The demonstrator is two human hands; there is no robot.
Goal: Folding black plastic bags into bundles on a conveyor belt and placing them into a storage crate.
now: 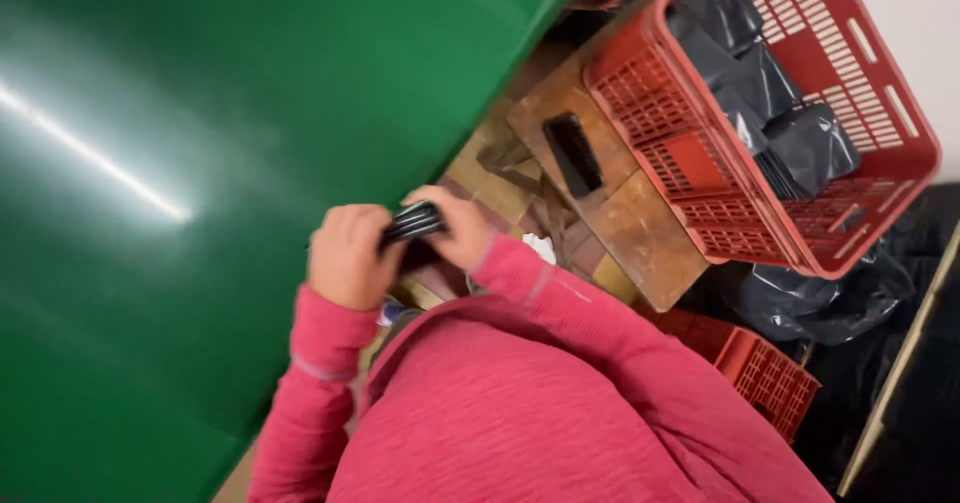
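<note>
Head view: both hands, left hand (pixel 345 255) and right hand (pixel 462 229), close their fingers around a small black part (pixel 412 222) beside the green desk (pixel 200 163), likely mid-handling; next needs steady grip.

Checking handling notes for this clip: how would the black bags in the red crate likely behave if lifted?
The black bags look limp and crumpled, so they would probably sag and flop. Their glossy film suggests a slippery grip. They slump against the red crate walls, so they seem unlikely to roll; weight cannot be told.
</note>
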